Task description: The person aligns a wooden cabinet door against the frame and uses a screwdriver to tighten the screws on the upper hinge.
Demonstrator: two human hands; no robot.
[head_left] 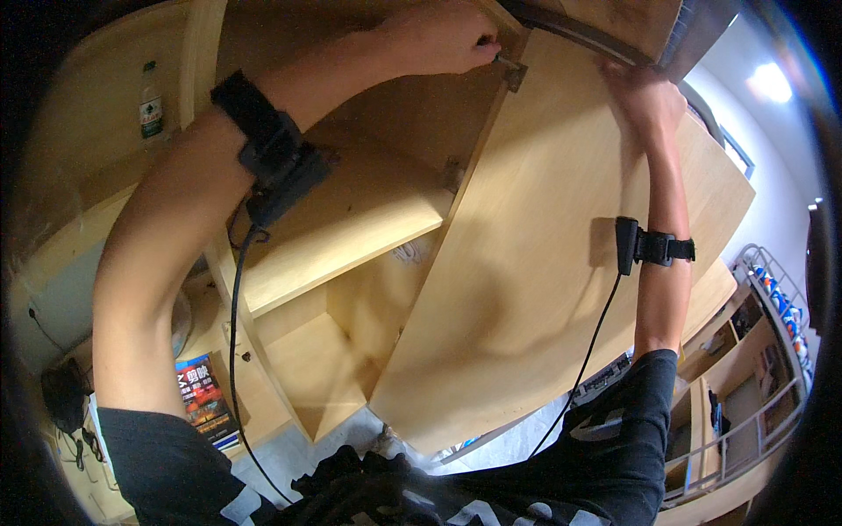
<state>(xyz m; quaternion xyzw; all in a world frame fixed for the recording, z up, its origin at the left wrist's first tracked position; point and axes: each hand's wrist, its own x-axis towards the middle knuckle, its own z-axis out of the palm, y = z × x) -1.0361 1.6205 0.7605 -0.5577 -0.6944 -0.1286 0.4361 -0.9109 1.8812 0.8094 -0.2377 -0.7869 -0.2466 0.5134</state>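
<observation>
A wooden cabinet door point(526, 228) hangs open across the middle, tilted in the view. High up at its hinge side, my left hand point(465, 39) is closed with the fingers curled, right beside a metal hinge point(515, 77). A thin, small thing shows between the fingertips and the hinge; its kind is too small to tell. My right hand point(649, 95) grips the door near its upper outer edge, its fingers partly blurred and hidden. Another hinge point(453, 174) sits lower along the same side.
Inside the cabinet is a shelf board point(351, 254), with a pale bundle point(408, 252) below it. A green-labelled bottle point(151, 101) stands far left, and books point(209, 399) lie at lower left. Black cables point(235, 351) run from both wrist straps. A metal bunk bed point(772, 394) stands at right.
</observation>
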